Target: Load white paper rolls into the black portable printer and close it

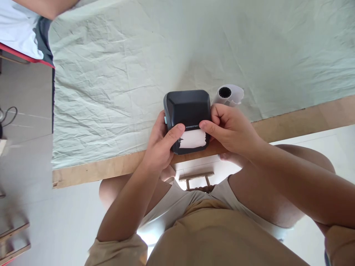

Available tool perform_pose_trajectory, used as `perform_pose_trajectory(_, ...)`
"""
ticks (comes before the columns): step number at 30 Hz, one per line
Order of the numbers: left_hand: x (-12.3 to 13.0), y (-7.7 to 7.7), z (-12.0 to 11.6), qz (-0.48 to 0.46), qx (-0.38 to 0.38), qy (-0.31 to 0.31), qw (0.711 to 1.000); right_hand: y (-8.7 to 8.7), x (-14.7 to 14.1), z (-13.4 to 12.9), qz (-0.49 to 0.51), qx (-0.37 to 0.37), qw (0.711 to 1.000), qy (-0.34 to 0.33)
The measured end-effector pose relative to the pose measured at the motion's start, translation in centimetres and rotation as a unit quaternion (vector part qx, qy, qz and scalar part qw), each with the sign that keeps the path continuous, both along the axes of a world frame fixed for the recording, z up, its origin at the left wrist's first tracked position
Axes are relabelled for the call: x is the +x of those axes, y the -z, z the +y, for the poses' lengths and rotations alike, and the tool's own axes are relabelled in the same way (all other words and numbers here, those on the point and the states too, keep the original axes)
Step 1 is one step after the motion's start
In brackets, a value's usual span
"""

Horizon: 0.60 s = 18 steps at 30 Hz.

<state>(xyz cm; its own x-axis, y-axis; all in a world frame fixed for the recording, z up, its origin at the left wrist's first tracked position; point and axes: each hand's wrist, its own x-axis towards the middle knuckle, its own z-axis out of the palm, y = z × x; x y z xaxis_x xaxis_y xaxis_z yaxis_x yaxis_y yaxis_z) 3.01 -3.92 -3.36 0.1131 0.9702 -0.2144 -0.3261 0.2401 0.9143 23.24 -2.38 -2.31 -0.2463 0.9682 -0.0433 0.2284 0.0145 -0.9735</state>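
A black label printer [190, 107] with a lid sits between my hands at the near edge of the table. White label paper [194, 139], ragged at its ends, shows at the printer's front. My left hand [163, 142] grips the left side, its thumb on the front near the lettering. On the right side, my right hand [227, 125] holds the printer too, thumb on the lid's front edge and fingers curled. Just behind my right hand stands a roll of white paper [222, 95] with a dark core and a loose, torn end.
A wrinkled pale green cloth [111, 92] covers the table, whose wooden edge [97, 168] runs along the front. Another person's arm [50, 5] reaches in at the upper left. Below are my legs and a wooden stool [198, 177]; wooden frames [15, 232] stand at the lower left.
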Motion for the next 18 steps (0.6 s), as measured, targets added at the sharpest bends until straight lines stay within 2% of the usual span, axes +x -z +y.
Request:
perform_pose_trajectory(8, -0.07, 0.31, -0.18, -0.012, 0.01, 0.005, 1.0, 0.33, 0.15, 0.1, 0.101, -0.078, 0.992, -0.02)
perform_pose_trajectory(18, 0.37, 0.44, 0.58, -0.036, -0.046, -0.041, 0.997, 0.32, 0.18, -0.38, 0.097, -0.096, 0.991, -0.008)
